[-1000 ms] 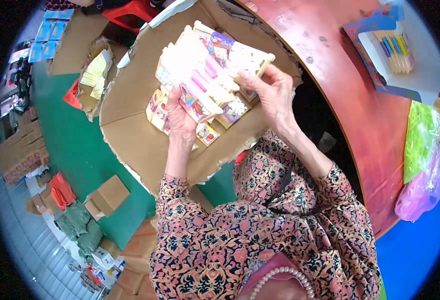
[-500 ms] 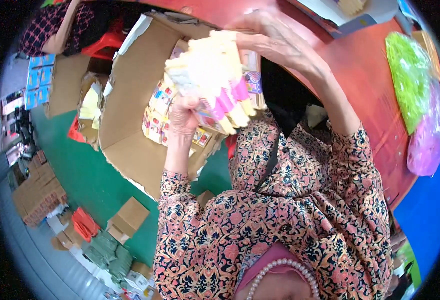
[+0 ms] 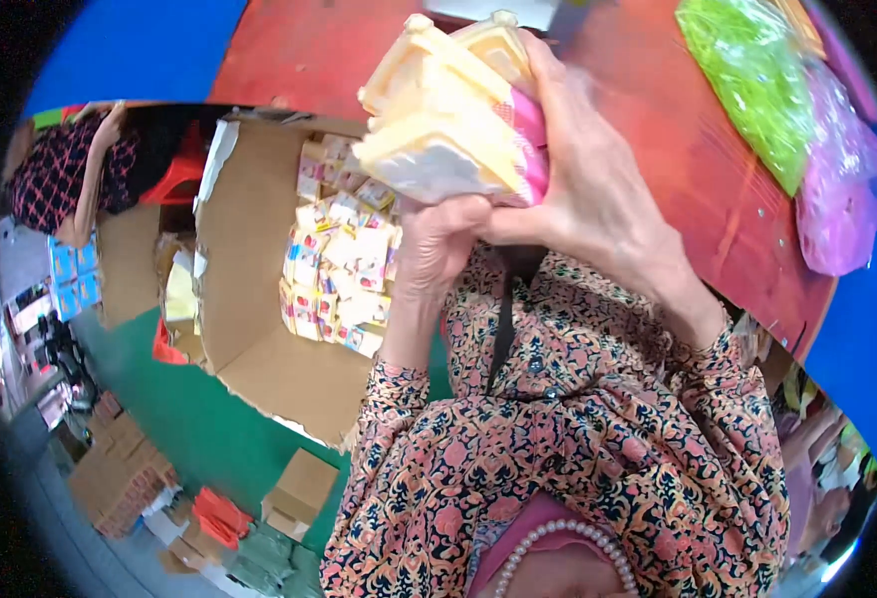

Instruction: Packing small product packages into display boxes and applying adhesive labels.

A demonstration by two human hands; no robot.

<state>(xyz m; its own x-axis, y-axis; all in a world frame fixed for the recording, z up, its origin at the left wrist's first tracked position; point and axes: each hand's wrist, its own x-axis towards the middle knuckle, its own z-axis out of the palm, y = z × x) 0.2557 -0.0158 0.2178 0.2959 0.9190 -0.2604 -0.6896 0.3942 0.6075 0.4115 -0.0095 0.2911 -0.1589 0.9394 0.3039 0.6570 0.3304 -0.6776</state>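
Both of my hands hold a stack of cream-coloured, angular plastic-looking pieces with pink patterned sides [image 3: 448,115]; bright glare hides what exactly they are. My left hand [image 3: 429,244] is closed at the lower edge of the stack, its thumb pressed near the bottom. Wrapped round the right side is my right hand [image 3: 603,189], fingers along the pink sides and thumb underneath. The stack is held up near the edge of the red table [image 3: 658,90]. Left of my hands an open cardboard box [image 3: 244,239] contains many small white and yellow printed packets [image 3: 339,254].
A green plastic bag [image 3: 747,90] and a purple plastic bag [image 3: 842,219] lie on the table at right. Another person's arm [image 3: 90,189] shows at far left beside a red chair [image 3: 174,179]. Cartons [image 3: 299,488] and a red bag [image 3: 221,516] are on the green floor.
The stack has moved from over the cardboard box to the right and up, toward the red table. My right hand has come from above the stack to grip its right side. The view has shifted.
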